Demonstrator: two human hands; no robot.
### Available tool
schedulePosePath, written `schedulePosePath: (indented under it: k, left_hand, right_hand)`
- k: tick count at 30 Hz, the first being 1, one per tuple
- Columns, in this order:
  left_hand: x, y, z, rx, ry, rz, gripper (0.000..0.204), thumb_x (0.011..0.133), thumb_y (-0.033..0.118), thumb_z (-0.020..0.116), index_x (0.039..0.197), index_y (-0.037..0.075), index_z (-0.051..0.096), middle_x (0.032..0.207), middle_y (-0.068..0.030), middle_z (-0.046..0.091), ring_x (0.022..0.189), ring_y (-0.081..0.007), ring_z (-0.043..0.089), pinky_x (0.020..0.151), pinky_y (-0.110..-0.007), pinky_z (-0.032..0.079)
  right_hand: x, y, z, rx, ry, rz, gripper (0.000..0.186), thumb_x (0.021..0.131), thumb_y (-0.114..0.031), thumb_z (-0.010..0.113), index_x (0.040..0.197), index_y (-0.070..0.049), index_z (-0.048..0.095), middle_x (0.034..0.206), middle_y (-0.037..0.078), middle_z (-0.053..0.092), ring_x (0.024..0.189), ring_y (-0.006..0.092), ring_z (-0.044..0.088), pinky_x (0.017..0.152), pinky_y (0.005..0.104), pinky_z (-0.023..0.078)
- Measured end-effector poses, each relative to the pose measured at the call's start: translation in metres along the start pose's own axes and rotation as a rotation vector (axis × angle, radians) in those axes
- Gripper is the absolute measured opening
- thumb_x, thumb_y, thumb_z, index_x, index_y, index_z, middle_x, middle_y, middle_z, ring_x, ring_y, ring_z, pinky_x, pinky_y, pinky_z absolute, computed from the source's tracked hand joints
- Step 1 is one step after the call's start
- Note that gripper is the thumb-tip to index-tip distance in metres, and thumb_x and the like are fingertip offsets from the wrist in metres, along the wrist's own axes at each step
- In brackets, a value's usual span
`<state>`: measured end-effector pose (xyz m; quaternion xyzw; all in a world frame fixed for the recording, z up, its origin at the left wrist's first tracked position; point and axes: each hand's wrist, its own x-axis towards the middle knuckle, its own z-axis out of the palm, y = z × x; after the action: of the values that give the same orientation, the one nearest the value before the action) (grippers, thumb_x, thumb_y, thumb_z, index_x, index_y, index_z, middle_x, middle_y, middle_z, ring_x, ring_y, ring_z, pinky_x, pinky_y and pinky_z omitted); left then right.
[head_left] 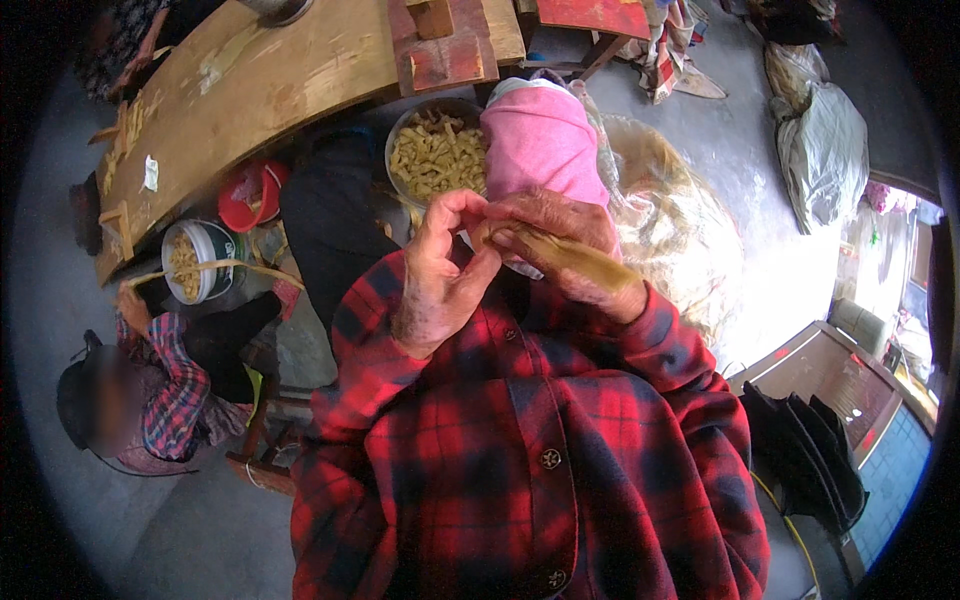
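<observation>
In front of my chest, both hands are together at a soft, flat tan strip [580, 262]. My right hand [560, 222] is closed round it, and its wider length hangs back over the palm toward the wrist. My left hand [440, 270] is closed too, with thumb and fingertips pinching at the strip's folded end beside the right fingers. The fingers partly hide that end. Just beyond my left hand stands a round basin [392, 160] full of small knotted tan pieces [432, 152]. Pink cloth [540, 135] covers my knee right behind my right hand.
A long wooden table [290, 75] spans the far left. Below it stand a red bucket [272, 190] and a white bucket [222, 285] of tan pieces. A co-worker [175, 390] at left stretches a long strip [255, 268]. Translucent plastic sacking [665, 215] lies at right.
</observation>
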<state>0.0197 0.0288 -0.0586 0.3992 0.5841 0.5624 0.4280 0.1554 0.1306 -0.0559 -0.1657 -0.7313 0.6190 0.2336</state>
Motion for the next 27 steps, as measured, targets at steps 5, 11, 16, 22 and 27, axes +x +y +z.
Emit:
schedulePosePath:
  k: [5,11,16,22,27]
  left_hand:
    - [0.010,0.000,0.003,0.706,0.146,0.349,0.028,0.077,-0.009,0.052,0.104,-0.001,0.049,0.088,-0.0038,0.056,0.077,-0.0101,0.055,0.070,-0.024,0.047]
    - [0.015,0.013,-0.014,-0.342,-0.044,-0.212,0.029,0.078,-0.004,0.056,0.106,-0.005,0.050,0.093,-0.0099,0.059,0.082,-0.0133,0.058,0.076,-0.024,0.047]
    - [0.008,-0.001,-0.014,-0.661,-0.027,-0.317,0.032,0.081,0.007,0.064,0.107,-0.004,0.049,0.098,-0.0105,0.058,0.082,-0.0153,0.059,0.075,-0.026,0.049]
    - [0.010,-0.003,-0.009,-0.131,-0.083,-0.167,0.038,0.085,0.026,0.063,0.111,0.001,0.052,0.087,-0.0018,0.058,0.074,-0.0055,0.054,0.062,-0.018,0.044]
    - [0.010,0.006,-0.020,-0.045,-0.253,-0.271,0.035,0.089,0.034,0.055,0.106,0.003,0.057,0.069,0.0023,0.051,0.057,-0.0044,0.044,0.050,-0.019,0.037]
  right_hand:
    - [0.002,0.020,0.008,-0.182,0.118,-0.320,0.038,0.076,-0.008,0.064,0.111,0.001,0.055,0.098,0.015,0.060,0.088,0.0301,0.060,0.073,0.0337,0.048]
    - [-0.002,0.009,0.006,-0.093,0.212,0.054,0.031,0.080,-0.014,0.064,0.107,0.000,0.058,0.093,0.013,0.063,0.084,0.0246,0.063,0.072,0.0309,0.049]
    - [-0.001,-0.007,0.007,-0.093,0.272,0.238,0.027,0.084,-0.020,0.062,0.104,-0.002,0.061,0.091,0.010,0.065,0.078,0.0164,0.063,0.067,0.0263,0.050]
    - [-0.004,-0.008,0.014,0.015,0.258,0.232,0.029,0.086,-0.021,0.061,0.108,-0.003,0.061,0.094,0.009,0.065,0.080,0.0126,0.062,0.068,0.0241,0.050]
    - [-0.003,-0.009,0.014,0.277,0.282,0.247,0.032,0.087,-0.024,0.059,0.110,-0.001,0.060,0.089,0.008,0.065,0.078,0.0106,0.060,0.066,0.0228,0.049]
